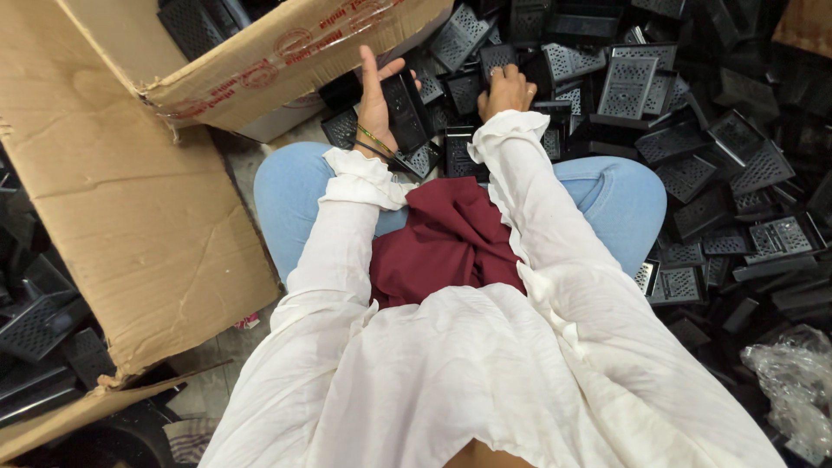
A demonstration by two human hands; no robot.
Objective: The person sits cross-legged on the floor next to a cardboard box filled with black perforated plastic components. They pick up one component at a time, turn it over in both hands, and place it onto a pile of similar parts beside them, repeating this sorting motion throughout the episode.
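I sit on the floor in blue jeans and a white top, with a dark red cloth (451, 238) in my lap. My left hand (374, 97) holds a black perforated plastic part (404, 108) upright just past my left knee, index finger raised. My right hand (506, 88) reaches into the heap of the same black vented parts (626, 87) ahead of me, fingers curled down on one of them. The two hands are about a hand's width apart.
A large open cardboard box (130, 199) lies at my left, its flap (286, 56) over the heap's edge. Black parts cover the floor to the right (737, 199) and far left (39, 325). A crumpled clear plastic bag (793, 381) lies at the lower right.
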